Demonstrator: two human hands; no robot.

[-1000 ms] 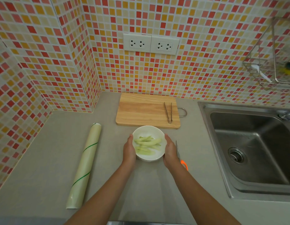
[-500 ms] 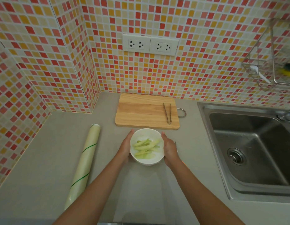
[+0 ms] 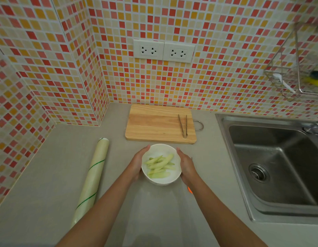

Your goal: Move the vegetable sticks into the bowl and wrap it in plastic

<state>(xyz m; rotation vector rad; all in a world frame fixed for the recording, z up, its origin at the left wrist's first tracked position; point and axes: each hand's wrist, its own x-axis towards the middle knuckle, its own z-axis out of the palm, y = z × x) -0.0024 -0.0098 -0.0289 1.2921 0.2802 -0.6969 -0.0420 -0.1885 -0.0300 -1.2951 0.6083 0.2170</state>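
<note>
I count one white bowl (image 3: 161, 177), one cling film roll (image 3: 91, 177), one cutting board (image 3: 160, 124), one pair of tongs (image 3: 183, 125), all on the counter (image 3: 53, 175). Bowl holds a small heap of pale green vegetable sticks (image 3: 160, 165), too overlapped to count; long axes run lower-left to upper-right. Bowl sits just in front of the board. Left hand (image 3: 137, 163) and right hand (image 3: 185, 164) cup its sides, grip loose, fingers extended along the wall. Roll lies well left, pointing away from me. Sink (image 3: 272, 168) looks bare.
</note>
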